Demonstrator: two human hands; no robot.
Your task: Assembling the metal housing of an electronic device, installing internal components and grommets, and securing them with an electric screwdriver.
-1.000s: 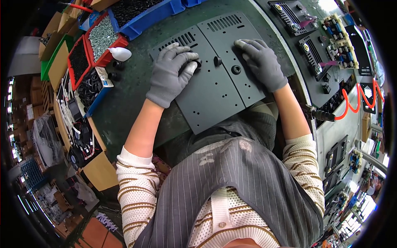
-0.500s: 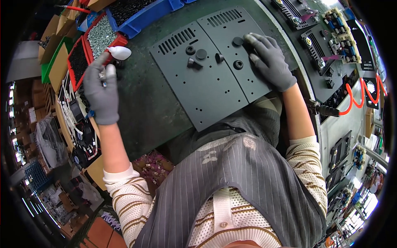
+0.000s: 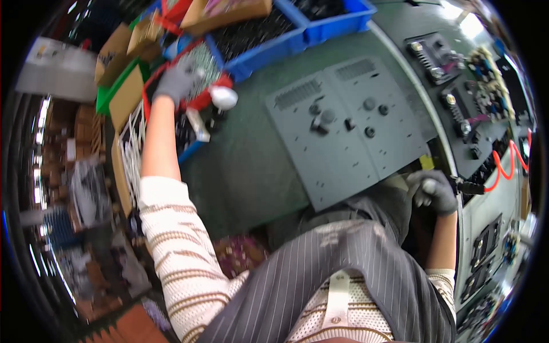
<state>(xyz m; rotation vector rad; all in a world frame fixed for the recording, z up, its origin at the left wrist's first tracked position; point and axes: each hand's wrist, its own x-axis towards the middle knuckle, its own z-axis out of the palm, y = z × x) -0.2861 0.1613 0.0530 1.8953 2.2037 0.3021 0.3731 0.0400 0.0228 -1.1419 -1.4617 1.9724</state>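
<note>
My left hand, in a grey glove, reaches into the red bins at the far left, beside the silver screws. Motion smears its fingers, and what they touch cannot be made out. A small white squeeze bottle is just to its right. My right hand, also gloved, hovers off the near right corner of two dark grey slotted metal panels lying side by side. Its fingers are curled in; anything inside them is hidden. Several black round caps and ring-shaped parts, including a ring, rest on the panels.
Blue bins of black parts line the table's far edge. A cardboard box with white cables stands at left. To the right are circuit assemblies, a coiled red cord and a black-handled tool.
My left hand has moved away from me, from beside the white bottle into the red bins. My right hand has left the panels, drawn back toward me and curled. The whole view has shifted.
</note>
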